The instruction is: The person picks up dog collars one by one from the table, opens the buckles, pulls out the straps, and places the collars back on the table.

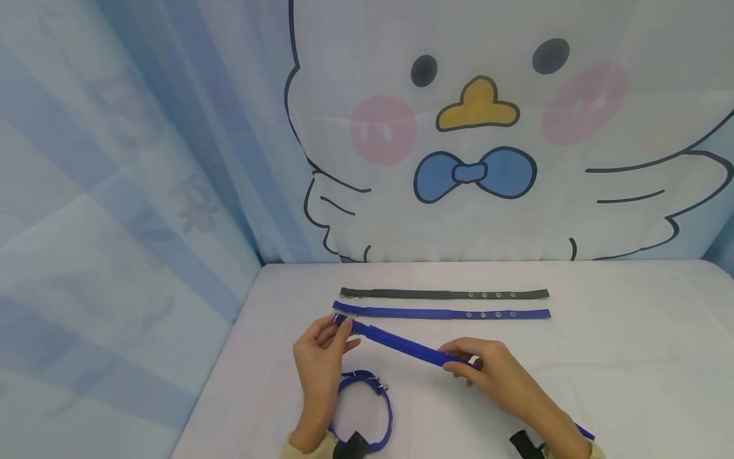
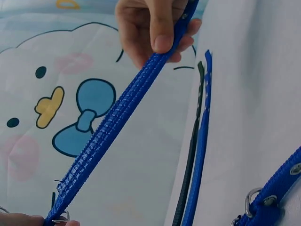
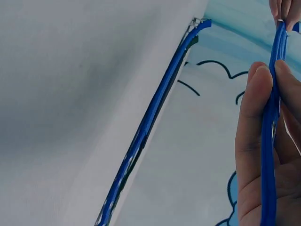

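Observation:
A blue pet collar [image 1: 401, 345] with a stitched padded section stretches slantwise between the two hands, above the table. The left hand [image 1: 323, 354] pinches its buckle end, where a metal ring shows in the left wrist view. Farther along, at the other end of the padding, the right hand [image 1: 499, 376] grips the strap between thumb and fingers; the left wrist view shows an eyelet there. In the right wrist view the strap [image 3: 268, 188] runs on past the palm. Below the left hand lies another blue collar [image 1: 391, 414], closed into a loop and partly hidden by the wrist.
Behind the hands, a dark green collar [image 1: 413, 294] and a blue collar [image 1: 413, 313] lie straight and parallel on the white table [image 1: 631, 344], eyelets toward the right. A printed cartoon curtain [image 1: 390, 223] hangs at the table's back edge.

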`<state>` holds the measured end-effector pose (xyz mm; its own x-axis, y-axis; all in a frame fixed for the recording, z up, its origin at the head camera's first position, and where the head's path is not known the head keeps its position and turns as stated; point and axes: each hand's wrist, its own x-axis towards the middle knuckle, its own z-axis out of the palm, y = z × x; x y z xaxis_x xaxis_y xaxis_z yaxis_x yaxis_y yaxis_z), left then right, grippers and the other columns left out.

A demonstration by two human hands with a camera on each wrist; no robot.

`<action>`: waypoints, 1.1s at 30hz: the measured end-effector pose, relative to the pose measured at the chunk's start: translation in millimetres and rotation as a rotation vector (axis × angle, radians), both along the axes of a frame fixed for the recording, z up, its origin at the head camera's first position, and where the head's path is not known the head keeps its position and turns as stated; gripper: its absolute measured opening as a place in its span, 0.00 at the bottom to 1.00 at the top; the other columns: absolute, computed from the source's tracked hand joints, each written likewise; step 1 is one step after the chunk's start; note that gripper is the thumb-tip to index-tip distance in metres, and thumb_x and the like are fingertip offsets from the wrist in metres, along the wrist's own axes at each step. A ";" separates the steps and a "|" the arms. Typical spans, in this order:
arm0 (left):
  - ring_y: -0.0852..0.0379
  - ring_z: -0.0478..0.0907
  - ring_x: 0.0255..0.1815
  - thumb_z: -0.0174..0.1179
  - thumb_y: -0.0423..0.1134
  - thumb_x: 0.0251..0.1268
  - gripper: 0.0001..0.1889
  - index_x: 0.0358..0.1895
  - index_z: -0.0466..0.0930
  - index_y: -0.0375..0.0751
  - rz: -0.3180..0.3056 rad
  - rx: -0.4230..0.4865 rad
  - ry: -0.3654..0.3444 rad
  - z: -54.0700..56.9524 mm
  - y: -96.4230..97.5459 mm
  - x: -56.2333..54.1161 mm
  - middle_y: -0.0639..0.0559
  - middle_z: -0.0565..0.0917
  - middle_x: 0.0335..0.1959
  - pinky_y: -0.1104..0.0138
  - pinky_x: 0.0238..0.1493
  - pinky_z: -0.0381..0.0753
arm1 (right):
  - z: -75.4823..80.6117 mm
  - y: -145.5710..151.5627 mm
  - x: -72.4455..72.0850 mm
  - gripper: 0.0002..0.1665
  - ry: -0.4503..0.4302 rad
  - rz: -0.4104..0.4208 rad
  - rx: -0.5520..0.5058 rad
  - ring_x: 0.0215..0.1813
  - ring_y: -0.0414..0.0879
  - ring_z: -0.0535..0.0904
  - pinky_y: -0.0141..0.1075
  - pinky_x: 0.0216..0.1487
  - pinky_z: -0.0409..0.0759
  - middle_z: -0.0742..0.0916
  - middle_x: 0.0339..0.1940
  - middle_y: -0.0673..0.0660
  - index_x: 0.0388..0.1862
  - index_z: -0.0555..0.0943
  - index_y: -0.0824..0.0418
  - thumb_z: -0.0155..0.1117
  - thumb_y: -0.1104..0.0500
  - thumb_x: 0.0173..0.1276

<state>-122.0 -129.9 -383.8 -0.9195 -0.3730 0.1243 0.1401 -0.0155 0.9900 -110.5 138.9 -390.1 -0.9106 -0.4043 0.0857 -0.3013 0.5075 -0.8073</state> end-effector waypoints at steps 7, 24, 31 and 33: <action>0.53 0.88 0.36 0.66 0.31 0.65 0.12 0.48 0.81 0.28 0.052 -0.058 -0.028 -0.9 -12.4 -3.5 0.35 0.87 0.40 0.64 0.34 0.88 | 2.6 32.8 -1.4 0.11 0.002 -0.041 0.056 0.30 0.40 0.80 0.29 0.29 0.82 0.88 0.31 0.47 0.47 0.88 0.55 0.68 0.56 0.68; 0.52 0.88 0.35 0.66 0.28 0.64 0.12 0.47 0.80 0.26 0.109 -0.053 -0.048 -13.7 -32.5 -12.7 0.34 0.86 0.40 0.64 0.33 0.88 | 10.5 95.5 -6.9 0.13 -0.089 -0.189 0.236 0.32 0.39 0.82 0.32 0.40 0.87 0.89 0.38 0.49 0.47 0.87 0.59 0.71 0.57 0.64; 0.46 0.87 0.37 0.66 0.28 0.63 0.11 0.46 0.80 0.26 0.102 -0.048 -0.085 -25.9 -36.7 -16.9 0.36 0.86 0.39 0.63 0.33 0.89 | 4.7 107.6 -11.0 0.14 -0.043 -0.213 0.258 0.31 0.36 0.82 0.36 0.42 0.87 0.90 0.39 0.52 0.49 0.87 0.60 0.70 0.58 0.65; 0.47 0.87 0.35 0.67 0.28 0.62 0.12 0.46 0.81 0.26 0.099 -0.045 -0.088 -29.7 -36.8 -18.7 0.36 0.86 0.37 0.63 0.33 0.89 | 3.7 109.4 -12.1 0.13 -0.032 -0.218 0.256 0.31 0.36 0.81 0.35 0.42 0.87 0.90 0.38 0.52 0.48 0.87 0.60 0.70 0.58 0.66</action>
<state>-140.7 -166.7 -413.6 -0.8865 -0.4584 0.0638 0.0517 0.0389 0.9979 -122.6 248.4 -386.3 -0.9785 -0.2048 -0.0238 -0.1399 0.7443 -0.6530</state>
